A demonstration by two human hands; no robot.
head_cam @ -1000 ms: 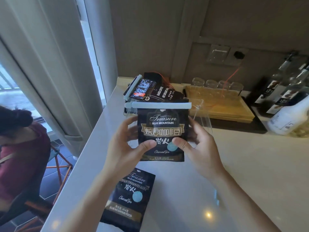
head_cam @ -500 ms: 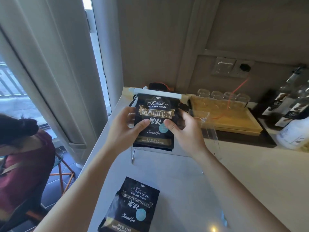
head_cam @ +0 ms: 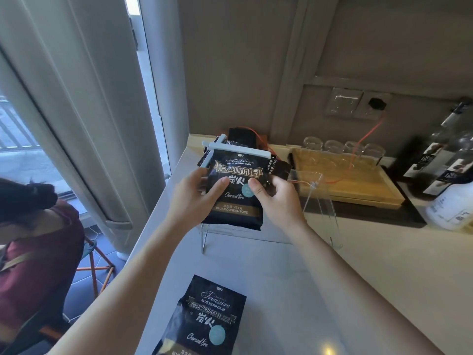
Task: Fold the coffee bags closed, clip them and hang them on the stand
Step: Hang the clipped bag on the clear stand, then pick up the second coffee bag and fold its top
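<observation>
Over the clear stand (head_cam: pixel 320 201), our left hand (head_cam: pixel 189 201) and right hand (head_cam: pixel 279 201) each grip a side of a clipped bag (head_cam: pixel 236 190), not yet hung. Other clipped bags sit behind it. One bag (head_cam: pixel 204 319) lies unclipped on the counter (head_cam: pixel 358 278), to be folded.

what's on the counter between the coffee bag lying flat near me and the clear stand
Nothing: in the head view, bare counter separates the flat bag from the stand.

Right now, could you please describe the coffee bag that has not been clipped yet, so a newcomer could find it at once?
Start at the pale counter beside the window. Near its front edge, below both arms, a black Blue Mountain coffee bag lies flat. Unlike the held bag, it carries no white clip across its top.
</observation>
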